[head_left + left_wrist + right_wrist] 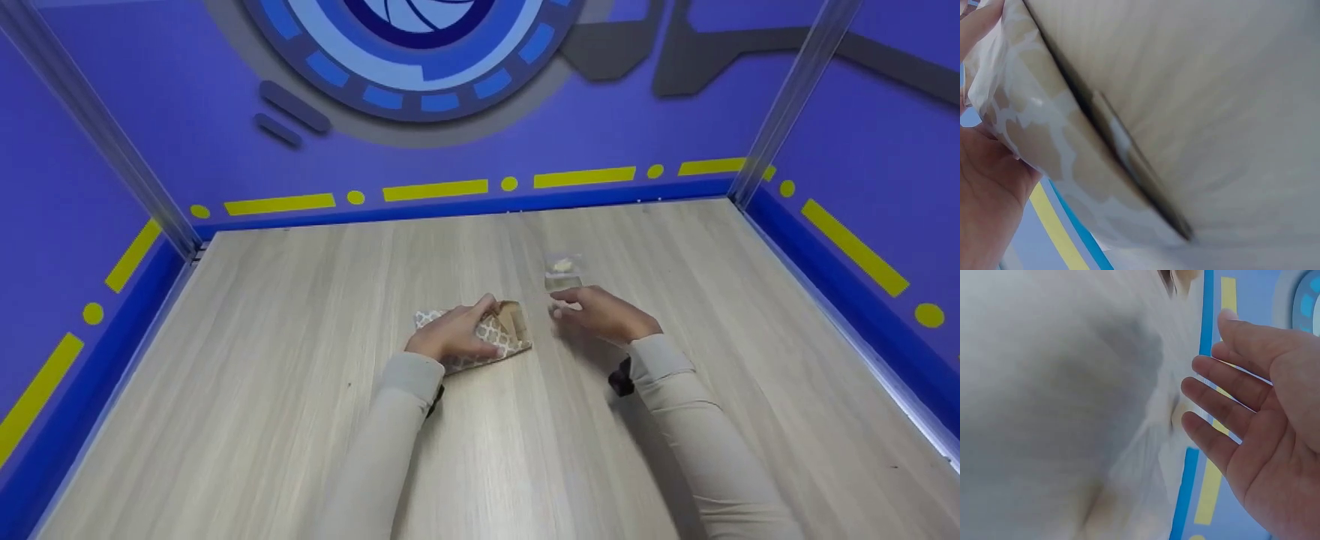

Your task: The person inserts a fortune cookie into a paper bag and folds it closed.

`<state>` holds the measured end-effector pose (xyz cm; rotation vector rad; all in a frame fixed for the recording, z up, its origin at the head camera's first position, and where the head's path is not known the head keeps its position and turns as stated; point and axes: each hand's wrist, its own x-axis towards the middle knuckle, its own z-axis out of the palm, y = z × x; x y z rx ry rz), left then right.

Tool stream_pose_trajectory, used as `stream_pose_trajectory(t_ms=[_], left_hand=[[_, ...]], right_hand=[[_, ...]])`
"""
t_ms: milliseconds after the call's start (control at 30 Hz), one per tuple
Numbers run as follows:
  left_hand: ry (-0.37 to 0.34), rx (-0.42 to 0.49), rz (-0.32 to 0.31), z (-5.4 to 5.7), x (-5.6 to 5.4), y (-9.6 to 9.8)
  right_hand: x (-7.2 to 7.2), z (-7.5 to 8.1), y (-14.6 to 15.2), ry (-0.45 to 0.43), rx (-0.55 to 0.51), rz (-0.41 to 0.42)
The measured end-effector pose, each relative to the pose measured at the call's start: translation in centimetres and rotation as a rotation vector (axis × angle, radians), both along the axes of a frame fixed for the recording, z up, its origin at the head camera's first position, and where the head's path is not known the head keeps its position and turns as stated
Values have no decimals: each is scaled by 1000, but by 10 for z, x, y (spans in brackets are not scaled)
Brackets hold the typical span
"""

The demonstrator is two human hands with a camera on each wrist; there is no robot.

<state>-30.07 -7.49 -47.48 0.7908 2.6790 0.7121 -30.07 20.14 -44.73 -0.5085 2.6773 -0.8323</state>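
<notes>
A paper bag [486,330] with a tan and white lattice pattern lies on the table, its mouth gaping to the right and showing a brown inside. My left hand [454,332] grips it from above, thumb at the near side and fingers at the far side. In the left wrist view the patterned paper [1067,146] bulges beside the palm. My right hand [604,313] hovers right of the bag's mouth, and its palm [1280,455] shows bare with fingers loosely spread. Just beyond its fingertips is a small clear plastic packet [562,280] with a pale piece [562,265] inside.
The wood-grain table [285,420] is bounded by a purple back wall [450,169] and side walls with yellow dashes. Clear corner posts [795,97] stand where the walls meet. A black wrist strap [621,377] shows at the right cuff.
</notes>
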Motion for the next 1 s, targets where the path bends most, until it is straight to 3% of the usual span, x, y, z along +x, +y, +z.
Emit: stream_pose_trajectory(t_ms=[267, 567, 800, 1000], left_hand=[[-5, 1, 4, 1, 0, -1], [0, -2, 2, 0, -1, 0], [2, -1, 0, 1, 0, 1], [-7, 3, 4, 0, 0, 0]], right_hand=[[-6, 5, 26, 27, 41, 13], [-2, 4, 62, -22, 71, 15], [0, 2, 81, -74, 44, 26], [0, -1, 94, -64, 1, 91]])
